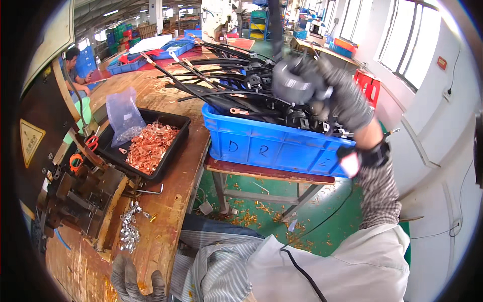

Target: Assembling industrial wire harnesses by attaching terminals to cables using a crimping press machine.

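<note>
My left hand [137, 283], in a grey glove, rests on the wooden workbench [163, 214] with its fingers apart and nothing in them. Close ahead of it lies a small pile of silver metal terminals [130, 229]. My right hand [347, 93], gloved too and smeared by motion, is over the blue crate [271, 143] at the right. It grips a coiled black cable [294, 83], though its fingertips are partly hidden. More black cables [216, 95] with copper lugs on their ends fill the crate and stick out to the left.
A black tray [183, 136] holds copper terminals [151, 146] and a clear plastic bag [123, 116]. At the left stands a machine [83, 196] with a warning sign. The crate sits on a stool [266, 171]. Another person [73, 73] sits across the bench.
</note>
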Motion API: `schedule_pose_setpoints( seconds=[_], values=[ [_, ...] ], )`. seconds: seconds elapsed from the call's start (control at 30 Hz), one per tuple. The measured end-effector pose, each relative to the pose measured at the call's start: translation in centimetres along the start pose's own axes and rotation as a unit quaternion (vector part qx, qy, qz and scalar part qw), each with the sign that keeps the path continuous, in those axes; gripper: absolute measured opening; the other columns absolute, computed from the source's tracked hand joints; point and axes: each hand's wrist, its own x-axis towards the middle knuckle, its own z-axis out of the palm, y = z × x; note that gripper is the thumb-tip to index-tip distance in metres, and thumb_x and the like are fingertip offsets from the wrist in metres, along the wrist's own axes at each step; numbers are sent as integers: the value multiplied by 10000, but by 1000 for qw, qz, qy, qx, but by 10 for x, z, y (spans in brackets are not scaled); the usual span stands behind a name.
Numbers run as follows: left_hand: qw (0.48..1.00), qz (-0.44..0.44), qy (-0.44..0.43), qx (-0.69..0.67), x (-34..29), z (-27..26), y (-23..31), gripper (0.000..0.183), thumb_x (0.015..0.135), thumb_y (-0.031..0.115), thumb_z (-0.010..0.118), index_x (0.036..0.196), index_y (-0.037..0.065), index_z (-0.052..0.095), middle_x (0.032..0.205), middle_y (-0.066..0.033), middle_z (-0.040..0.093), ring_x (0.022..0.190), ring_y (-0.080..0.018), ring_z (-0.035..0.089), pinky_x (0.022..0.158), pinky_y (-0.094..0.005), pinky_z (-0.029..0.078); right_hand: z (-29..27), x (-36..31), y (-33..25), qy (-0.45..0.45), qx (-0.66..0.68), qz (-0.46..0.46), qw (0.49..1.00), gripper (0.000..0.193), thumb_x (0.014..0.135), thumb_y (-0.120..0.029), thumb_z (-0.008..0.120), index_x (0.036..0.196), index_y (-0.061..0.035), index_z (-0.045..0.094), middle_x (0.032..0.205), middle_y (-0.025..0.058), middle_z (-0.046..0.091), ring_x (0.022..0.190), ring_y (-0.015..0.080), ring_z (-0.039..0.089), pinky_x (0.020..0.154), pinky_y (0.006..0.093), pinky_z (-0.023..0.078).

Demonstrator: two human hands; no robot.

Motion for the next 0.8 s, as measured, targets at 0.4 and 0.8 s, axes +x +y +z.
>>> schedule_pose_setpoints(
  seconds=[0.4, 0.8],
  values=[
    [994, -67, -60, -59, -13, 31, -19, 468, 758, 232, 682, 1157, 53, 513, 1148, -157, 514, 1062, -318, 488, 901, -412, 397, -185, 138, 81, 101, -573, -30, 813, 274, 882, -271, 441, 864, -33, 576, 654, 116, 564, 611, 227, 554, 542, 344, 461],
    [914, -288, -126, 258, -92, -75, -172, 468, 701, 248, 680, 1106, 77, 519, 1148, -173, 485, 1052, -360, 467, 863, -412, 417, 233, 118, 81, -150, -487, -323, 797, 302, 787, -323, 597, 917, -51, 610, 823, 126, 614, 750, 264, 589, 696, 368, 465]
  ],
)
